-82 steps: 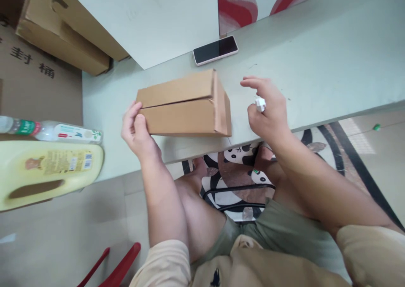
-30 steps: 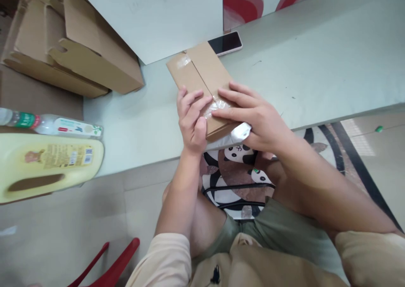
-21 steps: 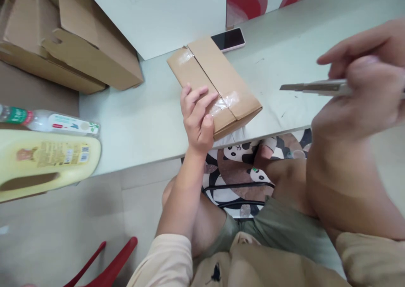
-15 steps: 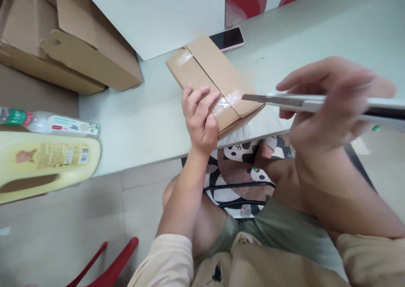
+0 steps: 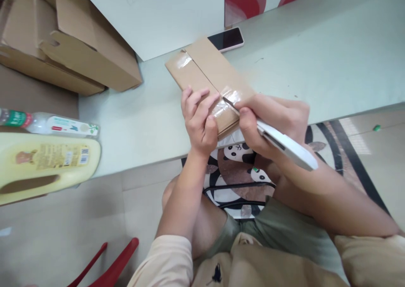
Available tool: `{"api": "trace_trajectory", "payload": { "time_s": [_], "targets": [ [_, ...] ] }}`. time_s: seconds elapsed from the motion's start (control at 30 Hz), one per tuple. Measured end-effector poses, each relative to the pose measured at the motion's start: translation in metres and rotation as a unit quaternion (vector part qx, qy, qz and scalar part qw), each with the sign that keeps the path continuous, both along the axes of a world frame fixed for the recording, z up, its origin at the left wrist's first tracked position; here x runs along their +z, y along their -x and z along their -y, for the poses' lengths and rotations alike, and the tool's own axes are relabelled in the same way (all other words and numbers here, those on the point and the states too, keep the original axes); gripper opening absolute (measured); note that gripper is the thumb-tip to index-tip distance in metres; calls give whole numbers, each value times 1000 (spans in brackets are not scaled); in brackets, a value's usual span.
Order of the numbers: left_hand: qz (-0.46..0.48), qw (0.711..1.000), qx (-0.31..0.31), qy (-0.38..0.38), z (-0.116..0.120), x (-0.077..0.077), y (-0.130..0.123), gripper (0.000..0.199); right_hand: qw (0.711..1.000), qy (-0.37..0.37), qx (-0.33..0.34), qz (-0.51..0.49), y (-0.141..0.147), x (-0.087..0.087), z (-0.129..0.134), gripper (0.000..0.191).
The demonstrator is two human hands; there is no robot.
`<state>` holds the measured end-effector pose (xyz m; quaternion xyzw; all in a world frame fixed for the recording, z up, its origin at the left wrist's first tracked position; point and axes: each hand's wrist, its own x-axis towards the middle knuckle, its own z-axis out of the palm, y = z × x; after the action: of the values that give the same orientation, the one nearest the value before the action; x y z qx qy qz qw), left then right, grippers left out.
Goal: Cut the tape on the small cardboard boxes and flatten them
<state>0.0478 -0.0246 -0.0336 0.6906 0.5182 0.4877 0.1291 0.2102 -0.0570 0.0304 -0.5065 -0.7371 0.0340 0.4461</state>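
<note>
A flat cardboard box [image 5: 205, 69] lies aslant on the pale table, with clear tape [image 5: 184, 60] at its far end and more across the seam at the near end. My left hand [image 5: 199, 118] holds the box by its near left side, the curled fingers spread over the top. In my right hand [image 5: 272, 118] is a white utility knife [image 5: 287, 145], gripped between thumb and fingers. Its blade is out, and the tip meets the seam at the near tape, close to my left fingertips. Whether the tape is cut there I cannot tell.
A phone [image 5: 228, 40] lies just behind the box. Larger cardboard boxes [image 5: 91, 63] stand at the back left. A clear bottle [image 5: 63, 123] and a yellow jug [image 5: 63, 156] are at the left edge. The table's front edge [image 5: 142, 160] runs above my knees; a red chair part [image 5: 117, 263] is lower left.
My right hand has come left and down with the utility knife, bringing its blade from beside the box onto the taped seam. My left hand and the box have stayed put.
</note>
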Motion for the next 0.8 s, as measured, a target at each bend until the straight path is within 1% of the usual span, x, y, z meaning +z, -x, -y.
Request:
{"api": "trace_trajectory", "payload": {
  "time_s": [0.07, 0.13, 0.2, 0.3, 0.37, 0.43, 0.5, 0.57, 0.63, 0.67, 0.7, 0.77, 0.8],
  "targets": [
    [-6, 1000, 13, 12, 0, -2, 1, 49, 1000, -17, 7, -3, 2, -2, -1, 27],
    [-9, 1000, 14, 8, 0, -4, 1, 51, 1000, -5, 8, 3, 3, -4, -2, 25],
    [-9, 1000, 3, -23, -1, -6, 2, 56, 1000, 3, 0, 7, 4, -5, -3, 24],
    [-28, 997, -3, -69, -4, -10, 4, 64, 999, -40, -1, -22, 2, -2, 0, 23],
    [-45, 995, -3, -87, -5, -12, 6, 64, 997, -63, 18, -47, -2, 3, 5, 23],
    [-50, 993, -8, -104, -7, -12, 8, 63, 993, -65, 27, -95, -8, 7, 8, 24],
    [-46, 993, -10, -111, -8, -12, 10, 62, 985, -67, 6, -156, -15, 7, 7, 27],
    [-41, 994, -8, -99, -8, -11, 13, 63, 963, -108, -23, -245, -19, 1, -1, 34],
    [-31, 996, -8, -82, -9, -11, 16, 64, 941, -144, -29, -306, -22, -9, -15, 40],
    [-24, 997, -12, -77, -9, -11, 18, 65, 937, -135, -31, -321, -23, -16, -22, 40],
    [-16, 997, -18, -75, -10, -11, 21, 64, 940, -106, -33, -321, -24, -23, -29, 39],
    [0, 996, -33, -82, -11, -11, 27, 59, 956, -22, -34, -290, -26, -37, -38, 36],
    [6, 995, -44, -90, -11, -11, 30, 54, 960, 3, -29, -280, -27, -43, -41, 36]
  ]
}}
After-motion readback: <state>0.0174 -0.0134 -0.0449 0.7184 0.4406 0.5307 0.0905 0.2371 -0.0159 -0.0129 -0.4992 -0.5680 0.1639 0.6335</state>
